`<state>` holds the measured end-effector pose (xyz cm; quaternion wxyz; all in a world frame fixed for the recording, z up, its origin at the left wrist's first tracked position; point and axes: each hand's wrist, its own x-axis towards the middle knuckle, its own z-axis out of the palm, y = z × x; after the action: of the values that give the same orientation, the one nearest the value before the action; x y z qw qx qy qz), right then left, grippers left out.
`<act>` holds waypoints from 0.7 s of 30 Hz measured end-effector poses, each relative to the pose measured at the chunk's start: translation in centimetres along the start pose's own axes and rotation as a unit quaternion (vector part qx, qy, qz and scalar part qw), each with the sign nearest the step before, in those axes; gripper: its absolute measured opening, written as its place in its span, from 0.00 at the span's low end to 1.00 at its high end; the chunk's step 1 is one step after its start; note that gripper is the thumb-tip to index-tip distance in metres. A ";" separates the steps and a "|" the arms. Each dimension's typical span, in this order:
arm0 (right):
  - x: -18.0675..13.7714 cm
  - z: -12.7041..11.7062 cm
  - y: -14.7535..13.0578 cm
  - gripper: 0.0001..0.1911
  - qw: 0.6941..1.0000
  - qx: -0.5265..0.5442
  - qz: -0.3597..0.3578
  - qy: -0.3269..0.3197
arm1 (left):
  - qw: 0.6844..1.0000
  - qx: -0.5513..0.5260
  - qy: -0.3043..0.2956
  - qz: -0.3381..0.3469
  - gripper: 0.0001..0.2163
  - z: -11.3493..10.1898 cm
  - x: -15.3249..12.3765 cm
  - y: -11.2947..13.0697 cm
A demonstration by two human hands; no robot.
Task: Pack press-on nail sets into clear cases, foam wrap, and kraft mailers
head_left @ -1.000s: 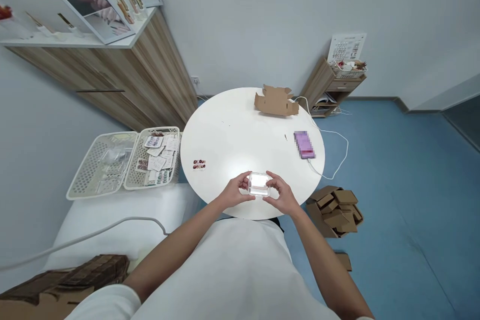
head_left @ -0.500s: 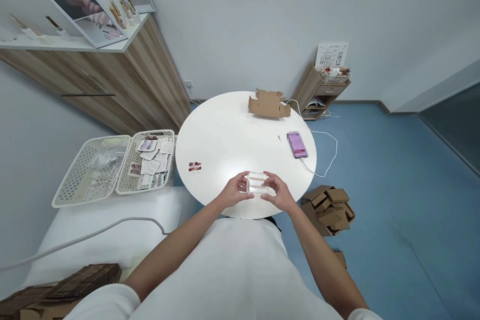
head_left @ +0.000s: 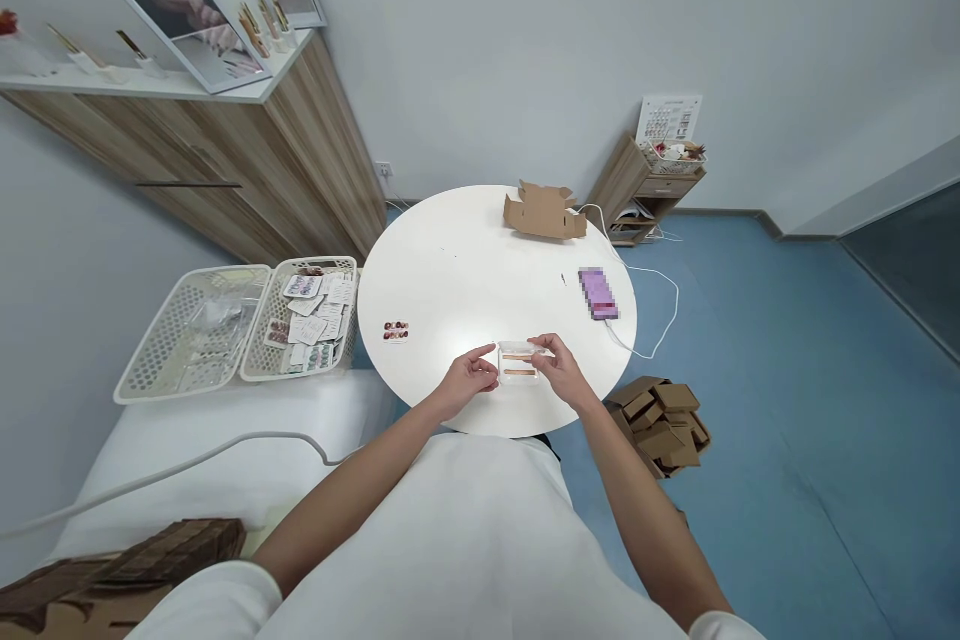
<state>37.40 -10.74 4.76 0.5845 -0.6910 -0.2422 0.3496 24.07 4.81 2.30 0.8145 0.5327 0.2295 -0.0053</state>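
Observation:
A small clear plastic box (head_left: 517,362) with thin brown strips inside sits at the near edge of the round white table (head_left: 465,270). My left hand (head_left: 469,382) grips its left side with curled fingers. My right hand (head_left: 559,370) holds its right side, thumb and fingers pinched on the rim. A small card of dark red press-on nails (head_left: 397,331) lies on the table to the left of my hands.
A folded brown cardboard box (head_left: 545,210) lies at the table's far edge, a purple phone (head_left: 598,292) with a white cable at the right. Two white baskets (head_left: 240,325) with nail cards stand on the left. A pile of cardboard boxes (head_left: 660,420) sits on the blue floor.
The clear box has been tilted and lowered toward the table, so its brown strips now show. Both hands stayed on its sides.

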 end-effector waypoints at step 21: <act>0.7 1.9 0.9 0.18 0.986 0.091 0.089 0.111 | 0.998 0.046 0.049 0.021 0.21 -0.7 -0.3 -1.1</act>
<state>36.28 -9.22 3.61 0.6352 -0.6880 -0.0805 0.3417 23.28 4.92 1.19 0.7769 0.5737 0.2578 0.0276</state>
